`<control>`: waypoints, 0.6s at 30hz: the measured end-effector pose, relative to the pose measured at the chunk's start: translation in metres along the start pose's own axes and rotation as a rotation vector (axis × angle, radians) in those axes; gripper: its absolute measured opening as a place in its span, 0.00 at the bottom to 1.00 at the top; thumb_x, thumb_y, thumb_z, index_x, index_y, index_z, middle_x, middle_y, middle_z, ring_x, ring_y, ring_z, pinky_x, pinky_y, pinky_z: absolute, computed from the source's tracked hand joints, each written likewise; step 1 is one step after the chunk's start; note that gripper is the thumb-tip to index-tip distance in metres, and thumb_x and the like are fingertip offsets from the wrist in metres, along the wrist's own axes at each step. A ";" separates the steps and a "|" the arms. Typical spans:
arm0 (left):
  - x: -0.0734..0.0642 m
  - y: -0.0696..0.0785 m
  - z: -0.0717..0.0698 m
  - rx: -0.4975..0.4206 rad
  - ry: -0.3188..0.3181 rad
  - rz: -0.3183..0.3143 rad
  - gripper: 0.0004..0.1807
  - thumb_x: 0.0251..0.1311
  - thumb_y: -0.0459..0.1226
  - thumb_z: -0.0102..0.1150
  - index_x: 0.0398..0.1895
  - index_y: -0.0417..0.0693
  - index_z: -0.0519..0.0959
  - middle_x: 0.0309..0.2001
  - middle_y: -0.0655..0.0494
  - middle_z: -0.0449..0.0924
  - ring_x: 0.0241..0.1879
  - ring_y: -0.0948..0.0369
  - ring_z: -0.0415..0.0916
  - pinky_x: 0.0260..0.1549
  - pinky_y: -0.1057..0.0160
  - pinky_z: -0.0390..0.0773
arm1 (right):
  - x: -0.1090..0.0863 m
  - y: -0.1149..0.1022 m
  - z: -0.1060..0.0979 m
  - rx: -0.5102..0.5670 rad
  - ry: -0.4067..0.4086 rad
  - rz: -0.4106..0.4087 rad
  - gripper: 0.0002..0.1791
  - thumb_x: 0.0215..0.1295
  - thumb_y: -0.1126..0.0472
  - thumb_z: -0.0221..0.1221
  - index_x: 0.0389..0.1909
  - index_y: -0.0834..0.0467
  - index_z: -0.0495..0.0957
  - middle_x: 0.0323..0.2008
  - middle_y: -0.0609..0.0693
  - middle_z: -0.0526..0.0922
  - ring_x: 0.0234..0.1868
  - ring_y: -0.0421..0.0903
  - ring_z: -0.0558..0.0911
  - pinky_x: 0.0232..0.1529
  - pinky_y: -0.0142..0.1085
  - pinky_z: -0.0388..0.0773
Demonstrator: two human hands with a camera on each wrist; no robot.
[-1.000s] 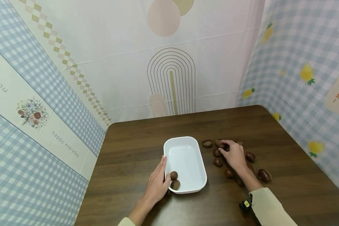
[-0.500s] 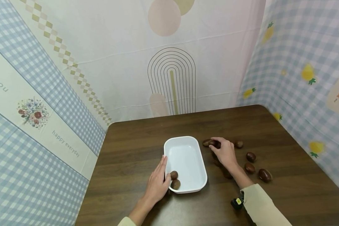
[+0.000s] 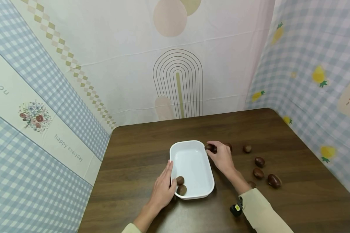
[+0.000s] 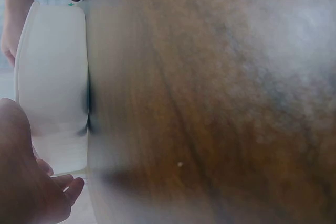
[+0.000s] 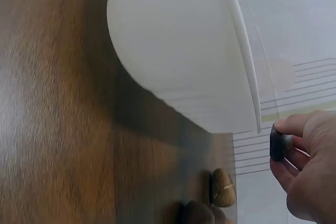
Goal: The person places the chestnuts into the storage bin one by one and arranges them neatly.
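Observation:
A white rectangular dish (image 3: 193, 171) stands on the table with two brown chestnuts (image 3: 181, 190) in its near left corner. Along its left side lies my left hand (image 3: 161, 187), fingers mostly straight against the wall and thumb at the rim. My right hand (image 3: 222, 158) pinches a dark chestnut (image 5: 278, 142) between thumb and fingers, just outside the dish's far right rim. Beneath it in the right wrist view, a chestnut with a pale line (image 5: 223, 187) rests on the table. The right hand and forearm hide part of the loose chestnuts.
Several loose chestnuts (image 3: 258, 173) lie scattered on the brown wooden table (image 3: 140, 149) to the right of the dish. Patterned cloth (image 3: 128, 81) hangs behind the table and at both sides. A small black device (image 3: 236, 209) is strapped at the right wrist.
My right hand has moved left from among the loose chestnuts to beside the dish's rim, carrying a chestnut. The left hand, the dish and its two chestnuts have stayed put.

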State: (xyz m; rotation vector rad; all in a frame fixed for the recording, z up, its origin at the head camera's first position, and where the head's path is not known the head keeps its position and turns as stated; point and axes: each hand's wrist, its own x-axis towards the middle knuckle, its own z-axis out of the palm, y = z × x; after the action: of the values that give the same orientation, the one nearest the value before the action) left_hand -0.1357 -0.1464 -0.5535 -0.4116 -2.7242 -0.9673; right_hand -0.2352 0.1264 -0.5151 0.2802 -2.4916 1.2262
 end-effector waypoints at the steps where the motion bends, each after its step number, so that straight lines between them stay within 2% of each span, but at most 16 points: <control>1: 0.000 0.000 0.000 -0.001 0.001 -0.001 0.38 0.71 0.34 0.55 0.84 0.43 0.60 0.82 0.46 0.59 0.78 0.48 0.62 0.65 0.34 0.71 | 0.000 -0.002 0.001 0.003 -0.004 -0.002 0.19 0.61 0.70 0.74 0.53 0.67 0.87 0.49 0.63 0.89 0.46 0.58 0.89 0.46 0.52 0.85; 4: 0.000 0.001 -0.001 -0.002 0.004 0.005 0.38 0.71 0.34 0.55 0.84 0.43 0.60 0.82 0.45 0.59 0.78 0.48 0.62 0.65 0.34 0.71 | -0.001 -0.006 0.006 0.008 -0.013 -0.006 0.19 0.62 0.70 0.74 0.54 0.67 0.87 0.49 0.63 0.89 0.45 0.58 0.89 0.45 0.51 0.85; 10: 0.000 0.001 -0.001 0.001 0.002 0.007 0.38 0.71 0.34 0.55 0.84 0.42 0.60 0.82 0.45 0.59 0.78 0.48 0.63 0.65 0.35 0.71 | -0.003 -0.016 0.019 0.008 -0.041 -0.007 0.18 0.62 0.69 0.74 0.54 0.64 0.88 0.48 0.59 0.89 0.36 0.52 0.84 0.38 0.45 0.80; 18: 0.001 0.000 -0.001 0.004 0.001 0.016 0.38 0.71 0.34 0.55 0.84 0.41 0.60 0.82 0.44 0.60 0.77 0.47 0.64 0.64 0.34 0.72 | -0.006 -0.024 0.037 0.015 -0.050 -0.069 0.19 0.58 0.70 0.76 0.51 0.64 0.88 0.46 0.57 0.91 0.48 0.55 0.89 0.50 0.51 0.83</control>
State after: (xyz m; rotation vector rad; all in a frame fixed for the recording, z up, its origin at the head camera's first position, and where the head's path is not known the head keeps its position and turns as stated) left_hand -0.1360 -0.1466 -0.5524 -0.4312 -2.7179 -0.9574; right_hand -0.2301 0.0830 -0.5211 0.4017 -2.4940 1.2247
